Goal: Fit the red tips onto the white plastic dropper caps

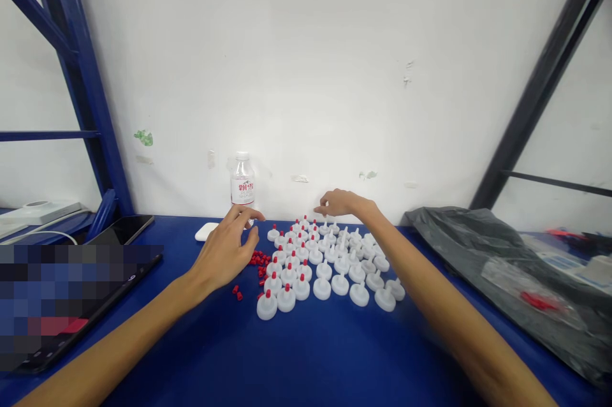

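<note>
Standing mid-table on blue (287, 356): white nozzle lids (322, 289), red-tipped at left, bare at right.
Loose red caps (261, 258) are heaped to their left; the left hand (228, 247) is held wide, the right hand (338, 203) narrowly curled at the far edge, contents unclear. Caps are best pressed straight, lids steadied.

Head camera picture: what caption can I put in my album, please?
Left hand near loose red tips, right hand near white spouted caps, some red-tipped, at a blue table.

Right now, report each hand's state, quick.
Left hand: open, thumb and forefinger apart, near the loose red caps.
Right hand: fingers curled; whether it holds anything cannot be told.
</note>
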Motion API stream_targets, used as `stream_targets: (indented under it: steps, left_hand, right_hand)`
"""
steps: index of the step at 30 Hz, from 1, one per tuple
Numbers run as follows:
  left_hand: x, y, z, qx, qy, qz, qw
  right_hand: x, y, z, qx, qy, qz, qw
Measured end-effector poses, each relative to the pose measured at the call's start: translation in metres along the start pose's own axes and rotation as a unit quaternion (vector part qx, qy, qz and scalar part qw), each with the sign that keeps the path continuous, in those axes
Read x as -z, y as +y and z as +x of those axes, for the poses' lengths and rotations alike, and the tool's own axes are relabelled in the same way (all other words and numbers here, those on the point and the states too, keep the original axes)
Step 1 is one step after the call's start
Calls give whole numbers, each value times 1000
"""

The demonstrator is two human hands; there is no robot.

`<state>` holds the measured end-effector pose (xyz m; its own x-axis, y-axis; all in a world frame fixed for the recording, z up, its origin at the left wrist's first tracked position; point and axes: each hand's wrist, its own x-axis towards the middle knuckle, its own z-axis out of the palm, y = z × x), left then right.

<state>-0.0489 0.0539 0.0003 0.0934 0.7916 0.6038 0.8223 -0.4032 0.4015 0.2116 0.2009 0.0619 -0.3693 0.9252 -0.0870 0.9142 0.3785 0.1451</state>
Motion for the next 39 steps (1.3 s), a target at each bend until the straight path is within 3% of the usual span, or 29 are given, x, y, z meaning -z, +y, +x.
stream_targets:
  steps: [8,14,18,23,27,33,36,39]
  left_hand:
    - [0,1,0,4,-5,7,1000]
    - [0,10,-2,1,4,-18,1000]
    - [-3,16,-4,8,12,-36,999]
    - [-2,15,-4,39,20,-56,997]
    - [1,14,-1,55,24,-91,994]
    - [2,20,2,84,5,-198,977]
    - [3,19,5,105,-25,-271,956]
    - [7,17,9,137,-40,-370,918]
  right_hand:
    - [-18,-21,7,33,-15,11,999]
    - [13,-31,-12,118,89,67,987]
    - [31,-68,-35,241,116,123,956]
    - [31,-104,-52,337,121,170,918]
    - [27,-104,-52,360,150,189,901]
    - [25,-94,-44,403,70,264,874]
    - [24,-89,-39,438,41,333,834]
    - [21,-92,-36,472,12,410,781]
